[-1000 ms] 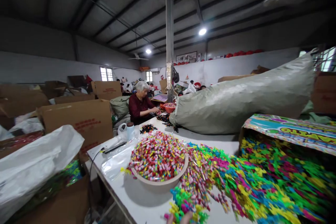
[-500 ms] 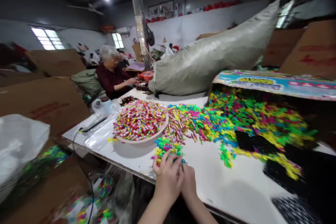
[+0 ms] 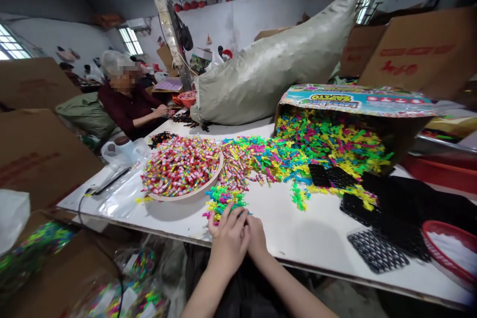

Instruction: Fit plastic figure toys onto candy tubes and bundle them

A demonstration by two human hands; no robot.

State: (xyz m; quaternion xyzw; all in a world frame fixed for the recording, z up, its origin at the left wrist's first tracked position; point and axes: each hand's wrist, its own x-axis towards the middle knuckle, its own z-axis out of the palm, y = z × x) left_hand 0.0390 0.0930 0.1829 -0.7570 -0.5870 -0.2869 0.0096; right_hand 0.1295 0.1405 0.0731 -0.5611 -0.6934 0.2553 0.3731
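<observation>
A small pile of plastic figures [image 3: 226, 198] in green, yellow, blue and pink lies near the front edge of the white table [image 3: 279, 238]. My left hand [image 3: 230, 228] rests at the near side of this pile, fingers apart and slightly bent, the tips among or against the figures. Pressed close beside it is my right hand [image 3: 258, 236], its fingers mostly hidden behind the left hand. Just beyond the pile stands a wide pale basin [image 3: 201, 193] heaped with small red, white and yellow wrapped pieces [image 3: 181, 164].
A printed box [image 3: 357, 102] spills many figures [image 3: 328, 141] across the table. Black grid trays [image 3: 376, 248] and a red basket [image 3: 432, 248] lie at right. A large sack [image 3: 257, 79] lies behind. Across the table sits another person [image 3: 121, 94]. Cartons [image 3: 40, 154] stand at left.
The view has turned right, bringing the red basket into sight. Both hands stay together at the small pile, with little change in their pose.
</observation>
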